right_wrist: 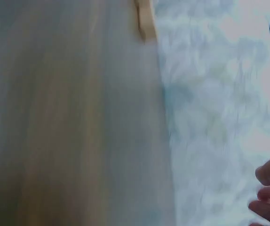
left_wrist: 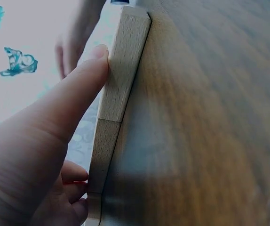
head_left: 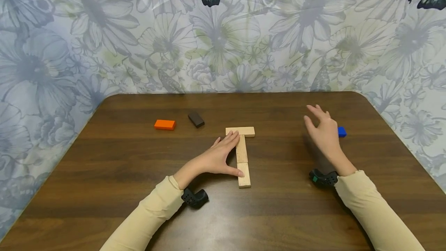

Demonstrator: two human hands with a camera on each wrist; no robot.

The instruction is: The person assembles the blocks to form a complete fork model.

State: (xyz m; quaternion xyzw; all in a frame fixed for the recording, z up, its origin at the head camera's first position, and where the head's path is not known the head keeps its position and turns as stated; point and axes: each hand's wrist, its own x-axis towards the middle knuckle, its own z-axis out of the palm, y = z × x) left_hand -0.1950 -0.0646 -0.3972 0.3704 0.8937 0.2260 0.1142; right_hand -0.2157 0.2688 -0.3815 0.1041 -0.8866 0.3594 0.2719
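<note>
On the table, three pale wooden blocks form a T: a crosswise block [head_left: 248, 131] at the far end, then an upper stem block [head_left: 242, 150] and a lower stem block [head_left: 244, 179] end to end. My left hand [head_left: 217, 160] touches them from the left, its fingertips near the junction with the crosswise block and its thumb on the lower block. In the left wrist view the thumb [left_wrist: 85, 77] lies straight against a wooden block [left_wrist: 125, 61]. My right hand [head_left: 324, 133] is raised at the right with fingers spread and nothing in it, partly hiding a blue block [head_left: 342, 132].
An orange block [head_left: 165, 124] and a dark block [head_left: 196, 119] lie at the back left of the brown table [head_left: 104, 189]. A flowered wall covering [head_left: 216, 42] stands behind the table. Each wrist carries a black camera, such as the left one [head_left: 195, 198].
</note>
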